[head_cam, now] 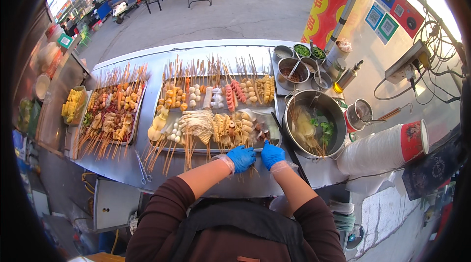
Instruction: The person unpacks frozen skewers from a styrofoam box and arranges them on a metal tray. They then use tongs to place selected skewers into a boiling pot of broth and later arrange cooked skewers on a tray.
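Observation:
Both my hands wear blue gloves and work at the front edge of a metal tray point(278, 125) of skewered food. My right hand point(272, 155) pinches at the lower end of dark brown skewers point(261, 133) in the tray's near right corner. Just left of it, my left hand point(241, 159) curls over stick ends below the rolled tofu-like skewers point(245, 124); its fingertips are partly hidden, so a grip cannot be made out. Further left lie enoki mushroom skewers point(198, 124) and quail egg skewers point(176, 135). Sausage skewers point(230, 98) fill part of the back row.
Right of the tray, long black chopsticks point(290, 151) lie beside a pot of broth point(340, 125) holding skewers and greens. Seasoning bowls point(293, 70), stacked paper cups point(379, 148) and a wire strainer point(362, 110) stand beyond. Scissors point(142, 170) and a second skewer tray point(138, 111) lie left.

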{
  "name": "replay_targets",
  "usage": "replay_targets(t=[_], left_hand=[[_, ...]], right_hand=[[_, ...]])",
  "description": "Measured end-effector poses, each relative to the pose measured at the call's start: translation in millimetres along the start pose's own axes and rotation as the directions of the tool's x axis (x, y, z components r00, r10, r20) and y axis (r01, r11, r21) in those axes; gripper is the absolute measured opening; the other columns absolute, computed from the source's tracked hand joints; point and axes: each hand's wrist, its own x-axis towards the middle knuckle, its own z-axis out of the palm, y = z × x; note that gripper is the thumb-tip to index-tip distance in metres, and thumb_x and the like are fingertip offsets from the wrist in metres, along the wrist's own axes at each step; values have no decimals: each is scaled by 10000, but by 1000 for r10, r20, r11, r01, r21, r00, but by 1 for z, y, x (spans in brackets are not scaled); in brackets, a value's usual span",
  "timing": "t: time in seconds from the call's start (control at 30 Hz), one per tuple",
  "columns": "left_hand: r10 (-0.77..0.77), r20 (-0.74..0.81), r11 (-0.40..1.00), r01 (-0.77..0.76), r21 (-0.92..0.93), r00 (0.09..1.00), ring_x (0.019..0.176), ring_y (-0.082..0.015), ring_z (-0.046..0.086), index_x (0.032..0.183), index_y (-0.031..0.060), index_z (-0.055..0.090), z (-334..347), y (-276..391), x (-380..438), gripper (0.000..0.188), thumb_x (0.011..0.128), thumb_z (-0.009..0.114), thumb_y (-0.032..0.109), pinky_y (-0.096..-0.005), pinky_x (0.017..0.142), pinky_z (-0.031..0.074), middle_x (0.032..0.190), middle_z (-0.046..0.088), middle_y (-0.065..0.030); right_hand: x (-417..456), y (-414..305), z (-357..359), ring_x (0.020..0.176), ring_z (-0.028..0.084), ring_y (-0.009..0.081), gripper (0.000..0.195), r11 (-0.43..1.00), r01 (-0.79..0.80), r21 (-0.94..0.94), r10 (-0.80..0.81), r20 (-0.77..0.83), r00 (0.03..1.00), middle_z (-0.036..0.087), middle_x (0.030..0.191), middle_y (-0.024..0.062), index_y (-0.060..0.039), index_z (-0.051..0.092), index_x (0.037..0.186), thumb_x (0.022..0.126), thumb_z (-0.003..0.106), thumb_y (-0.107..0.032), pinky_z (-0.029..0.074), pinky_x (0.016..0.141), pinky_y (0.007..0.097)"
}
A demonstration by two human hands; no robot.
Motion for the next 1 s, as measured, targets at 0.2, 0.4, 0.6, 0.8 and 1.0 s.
replay_targets(t=[0.2,0.4,0.6,0.8,1.0], left_hand=[[-8,-70,999,5,-31,998,1063,-223,500,937,92,633,-2,1,0,234,745,514,153,-380,844,419,1112,551,-38],[-3,-171,1000,2,-6,985,1015,-241,524,937,84,618,0,9,-8,226,743,506,111,-367,830,433,1083,549,-57],[-14,-235,998,-3,-69,972,1024,-265,524,1054,79,562,-9,23,-9,311,752,493,77,-374,852,429,1151,520,-93],[-61,-163,994,44,-103,985,1155,-315,451,1118,52,523,-35,29,-7,395,724,505,21,-397,925,392,1217,486,-110],[-122,-271,959,43,-280,955,1144,-332,451,1186,46,488,-60,38,-26,494,701,472,-45,-397,961,374,1223,477,-154]], right_hand=[[15,-7,21,652,632,304,284,992,-106,66,97,128,987,628,736,157,32,544,1041,872,400,-144,498,549,386],[-28,-4,-36,669,607,297,249,996,79,37,-70,-199,977,602,775,138,-36,562,937,828,513,-255,485,560,396],[-57,-1,-34,716,593,281,359,998,-3,63,12,-144,989,589,793,119,-60,547,964,743,600,-339,478,578,390],[-50,0,-8,705,591,273,371,994,-76,75,86,-144,986,594,787,115,-53,530,1077,771,563,-261,484,585,387],[-66,6,-57,709,587,281,310,944,121,307,17,-411,912,601,799,119,-62,568,1073,797,562,-204,481,611,383]])
